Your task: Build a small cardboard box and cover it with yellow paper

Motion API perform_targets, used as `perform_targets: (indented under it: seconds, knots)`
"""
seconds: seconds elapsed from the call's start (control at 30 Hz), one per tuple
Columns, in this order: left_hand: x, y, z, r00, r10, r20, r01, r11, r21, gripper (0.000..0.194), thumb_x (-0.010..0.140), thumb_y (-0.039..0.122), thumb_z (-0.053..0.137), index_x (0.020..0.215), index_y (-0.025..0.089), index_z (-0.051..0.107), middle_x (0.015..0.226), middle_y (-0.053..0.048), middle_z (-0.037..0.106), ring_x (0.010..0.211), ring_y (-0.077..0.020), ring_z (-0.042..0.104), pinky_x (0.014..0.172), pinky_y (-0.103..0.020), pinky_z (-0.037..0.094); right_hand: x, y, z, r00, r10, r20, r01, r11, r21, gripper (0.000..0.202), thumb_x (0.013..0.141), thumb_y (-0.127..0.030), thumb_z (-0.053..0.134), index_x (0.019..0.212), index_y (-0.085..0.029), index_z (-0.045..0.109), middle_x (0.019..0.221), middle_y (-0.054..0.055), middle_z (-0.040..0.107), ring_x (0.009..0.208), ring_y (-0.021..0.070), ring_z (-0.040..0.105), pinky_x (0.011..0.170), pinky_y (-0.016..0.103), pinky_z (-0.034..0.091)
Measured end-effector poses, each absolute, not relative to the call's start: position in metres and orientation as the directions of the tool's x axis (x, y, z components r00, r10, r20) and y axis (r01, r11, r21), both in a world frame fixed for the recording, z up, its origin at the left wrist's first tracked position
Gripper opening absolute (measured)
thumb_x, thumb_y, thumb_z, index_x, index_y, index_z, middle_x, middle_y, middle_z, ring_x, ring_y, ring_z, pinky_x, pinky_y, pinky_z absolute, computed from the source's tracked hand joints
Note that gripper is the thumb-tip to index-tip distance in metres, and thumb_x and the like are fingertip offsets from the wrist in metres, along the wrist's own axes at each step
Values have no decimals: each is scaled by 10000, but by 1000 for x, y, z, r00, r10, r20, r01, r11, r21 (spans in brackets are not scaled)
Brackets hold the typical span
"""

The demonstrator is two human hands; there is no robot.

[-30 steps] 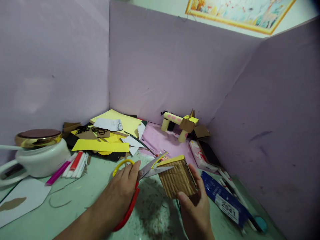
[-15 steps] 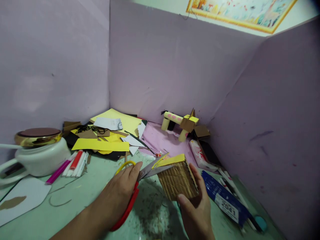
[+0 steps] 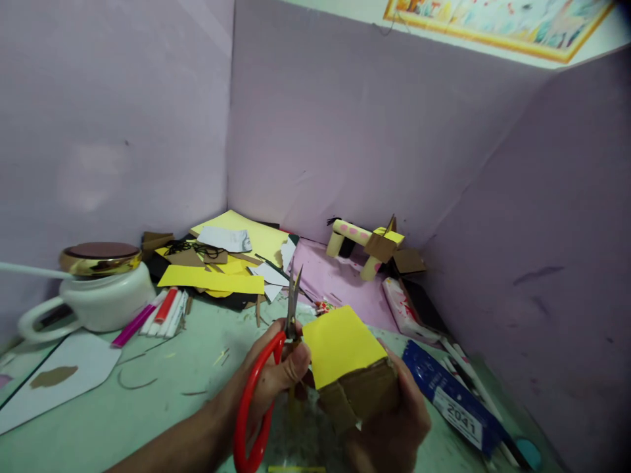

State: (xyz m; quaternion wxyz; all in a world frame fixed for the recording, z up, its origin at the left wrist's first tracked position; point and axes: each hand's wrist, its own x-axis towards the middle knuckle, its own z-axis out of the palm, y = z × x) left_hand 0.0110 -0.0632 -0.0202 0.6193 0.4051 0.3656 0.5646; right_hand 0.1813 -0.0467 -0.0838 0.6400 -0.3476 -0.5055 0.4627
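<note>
My left hand [image 3: 276, 378] is closed around a pair of scissors [image 3: 292, 305]. Their blades point up and stand slightly apart, and one large red handle loop faces me. My right hand [image 3: 407, 420] grips a small brown cardboard box [image 3: 367, 394] from its right side and below. Yellow paper [image 3: 345, 345] covers the box's upper face. The thumb of my left hand is close to the box's left edge; whether its fingers touch the box I cannot tell. Part of my right hand is dark and hidden beneath the box.
Yellow and brown paper scraps [image 3: 211, 279] lie at the back left, near a white lidded mug [image 3: 108, 299] and several markers [image 3: 165, 309]. A spotted paper animal [image 3: 352, 233] stands at the back. On the right lies a blue packet [image 3: 444, 387].
The scissors have come away from the yellow edge and now point upward. The box has turned, so its yellow face shows fully. The view has shifted slightly left.
</note>
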Motion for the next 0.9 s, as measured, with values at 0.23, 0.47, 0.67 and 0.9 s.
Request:
perform_targets:
  seconds: [0.23, 0.47, 0.67, 0.9]
  knots:
    - [-8, -59, -27, 25, 999, 23, -323, -14, 946, 654, 597, 383, 797, 1113, 230, 425, 919, -18, 575, 880, -214, 617, 758, -325, 491, 176, -39, -80, -64, 794, 605, -304, 562, -769, 403, 574, -576, 797, 845, -304, 672, 1197, 55, 612, 1241, 390, 484, 988, 557, 408]
    - [-9, -63, -16, 126, 980, 153, 180, -174, 968, 585, 697, 293, 699, 1187, 222, 389, 1122, -81, 573, 958, -245, 600, 794, -361, 509, 181, -40, -63, -289, 957, -30, -397, -149, -906, 901, 463, -613, 825, 1244, -262, 545, 1291, 138, 599, 1120, 399, 590, 854, 501, 500]
    - [-4, -62, -3, 138, 966, 219, 392, -257, 884, 506, 711, 242, 664, 1159, 193, 435, 972, -48, 646, 762, -198, 604, 702, -321, 500, 184, -41, -49, -290, 957, 20, -238, -52, -970, 907, 520, -434, 849, 1328, -253, 478, 1210, 110, 656, 1101, 372, 609, 930, 518, 451]
    - [5, -60, -13, 99, 942, 321, 482, -328, 813, 396, 807, 302, 624, 1150, 219, 445, 1023, -45, 650, 889, -213, 626, 782, -325, 502, 177, -40, -49, -260, 961, -94, -391, -194, -899, 844, 561, -368, 827, 1300, -239, 440, 1046, 103, 711, 856, 330, 700, 714, 452, 555]
